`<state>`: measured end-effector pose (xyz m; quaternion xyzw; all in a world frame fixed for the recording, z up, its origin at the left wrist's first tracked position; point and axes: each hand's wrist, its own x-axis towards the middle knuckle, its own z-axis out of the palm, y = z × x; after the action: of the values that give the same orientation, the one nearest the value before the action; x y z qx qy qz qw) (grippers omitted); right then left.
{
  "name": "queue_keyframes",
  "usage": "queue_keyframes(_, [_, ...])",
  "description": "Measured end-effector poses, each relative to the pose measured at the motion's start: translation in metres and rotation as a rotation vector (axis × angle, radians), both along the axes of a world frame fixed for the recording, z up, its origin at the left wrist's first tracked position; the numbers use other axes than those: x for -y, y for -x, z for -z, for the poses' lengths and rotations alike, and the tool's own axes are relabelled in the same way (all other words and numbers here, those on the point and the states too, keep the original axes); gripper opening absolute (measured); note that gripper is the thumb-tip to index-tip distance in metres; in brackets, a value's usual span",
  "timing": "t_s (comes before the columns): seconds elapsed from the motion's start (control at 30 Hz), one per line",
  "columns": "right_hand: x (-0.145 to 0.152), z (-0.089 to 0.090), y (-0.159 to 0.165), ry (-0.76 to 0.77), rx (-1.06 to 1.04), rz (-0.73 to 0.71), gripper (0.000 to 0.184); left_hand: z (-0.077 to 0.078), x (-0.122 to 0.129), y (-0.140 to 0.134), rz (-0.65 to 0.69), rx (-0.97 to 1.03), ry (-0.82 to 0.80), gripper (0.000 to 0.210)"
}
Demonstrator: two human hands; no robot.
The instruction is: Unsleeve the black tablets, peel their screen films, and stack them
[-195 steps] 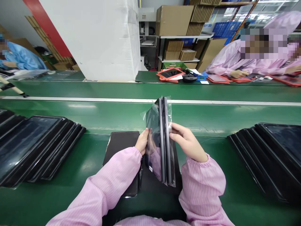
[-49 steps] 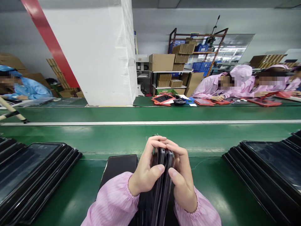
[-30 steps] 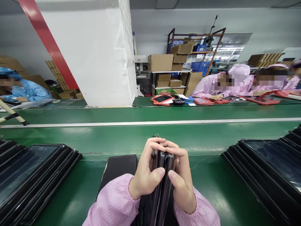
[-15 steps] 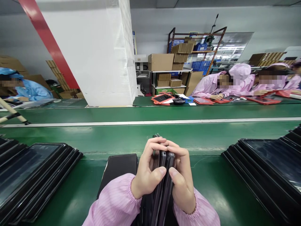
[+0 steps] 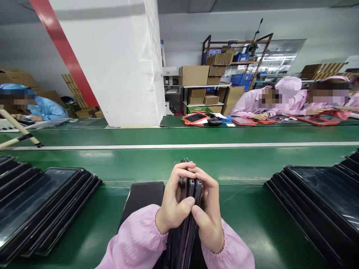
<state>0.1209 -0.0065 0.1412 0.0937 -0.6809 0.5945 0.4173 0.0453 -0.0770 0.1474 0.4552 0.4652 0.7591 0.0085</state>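
My left hand (image 5: 177, 203) and my right hand (image 5: 209, 211) press from both sides on a few black tablets (image 5: 185, 243) standing on edge. Both sets of fingers curl over the top corners and nearly meet there, while the thumbs rest on the near edges. The tablets' rounded corners sit side by side; their lower ends run out of view at the bottom. Under and behind my left sleeve lies a flat black panel (image 5: 146, 196) on the green work surface (image 5: 246, 209). Something dark also shows under the held tablets, partly hidden.
Fanned piles of black-framed tablets flank me, a left pile (image 5: 63, 186) and a right pile (image 5: 316, 190). A white strip (image 5: 134, 147) crosses the green bench. Beyond it are red-edged tablets (image 5: 195, 118), co-workers in pink (image 5: 249, 104) and one in blue (image 5: 50, 108).
My right hand has shifted left toward my left hand, and the upright tablets now stand closer together. The view has turned slightly to the left.
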Motion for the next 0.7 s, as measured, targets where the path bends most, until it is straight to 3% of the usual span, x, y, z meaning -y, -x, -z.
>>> queue_keyframes(0.7, [-0.0003, -0.0029, 0.0017, -0.056, -0.019, -0.054, 0.055, -0.0011, 0.0053, 0.005, 0.019, -0.002, -0.008, 0.035])
